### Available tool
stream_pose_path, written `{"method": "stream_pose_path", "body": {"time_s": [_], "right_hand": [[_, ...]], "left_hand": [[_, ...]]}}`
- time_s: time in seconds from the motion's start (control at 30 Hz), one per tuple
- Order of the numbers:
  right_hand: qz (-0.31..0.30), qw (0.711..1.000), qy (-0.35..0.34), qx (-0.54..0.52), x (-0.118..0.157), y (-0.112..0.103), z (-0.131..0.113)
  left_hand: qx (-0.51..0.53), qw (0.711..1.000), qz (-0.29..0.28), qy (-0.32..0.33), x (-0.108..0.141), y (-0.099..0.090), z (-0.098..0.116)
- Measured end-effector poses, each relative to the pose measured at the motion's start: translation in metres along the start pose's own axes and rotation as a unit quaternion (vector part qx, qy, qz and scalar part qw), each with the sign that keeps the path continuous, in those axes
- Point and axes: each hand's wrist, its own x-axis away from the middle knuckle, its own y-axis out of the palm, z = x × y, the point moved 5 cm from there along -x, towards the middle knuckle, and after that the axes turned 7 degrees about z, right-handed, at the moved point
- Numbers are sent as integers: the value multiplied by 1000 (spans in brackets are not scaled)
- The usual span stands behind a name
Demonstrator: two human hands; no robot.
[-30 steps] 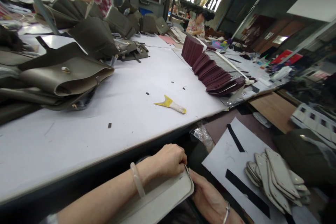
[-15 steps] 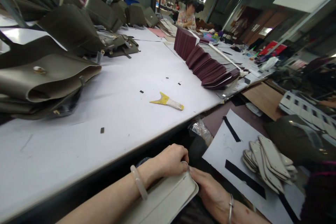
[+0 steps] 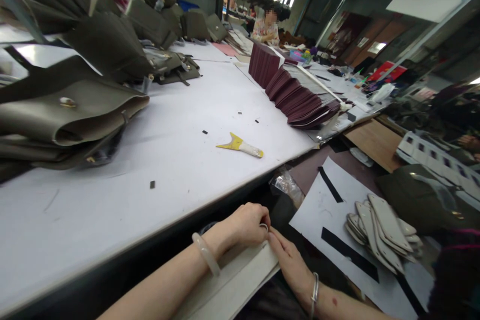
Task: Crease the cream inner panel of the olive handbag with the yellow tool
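Note:
A pale off-white leather piece (image 3: 236,285) lies below the table edge at the bottom centre, under my forearm. My left hand (image 3: 249,222), with a pale bangle at its wrist, is curled round the far end of this piece, fingers bent. My right hand (image 3: 290,257), wearing a silver bracelet, presses the same end from the right, its fingertips touching those of my left hand. The fingertips and the piece's corner between them are partly hidden.
On the white table (image 3: 180,150) lie a yellow forked tool (image 3: 240,145), dark green bags (image 3: 90,95) at left and a row of maroon pieces (image 3: 300,92). Pale straps (image 3: 386,225) lie on white paper at right. A person (image 3: 266,30) sits far behind.
My right hand has moved a little left and up, closer to my left hand, and now covers the corner of the pale piece. The view has shifted slightly.

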Motion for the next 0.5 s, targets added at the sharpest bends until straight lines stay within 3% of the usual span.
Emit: {"method": "stream_pose_path", "body": {"time_s": [0.17,0.3,0.5], "right_hand": [[-71,968,70,-231,10,6,1],[-73,954,120,-265,8,2,7],[-105,985,-48,-127,-7,-7,20]], "left_hand": [[6,998,41,-50,40,-18,5],[15,987,128,-100,98,-36,1],[93,938,261,-208,182,-45,-24]]}}
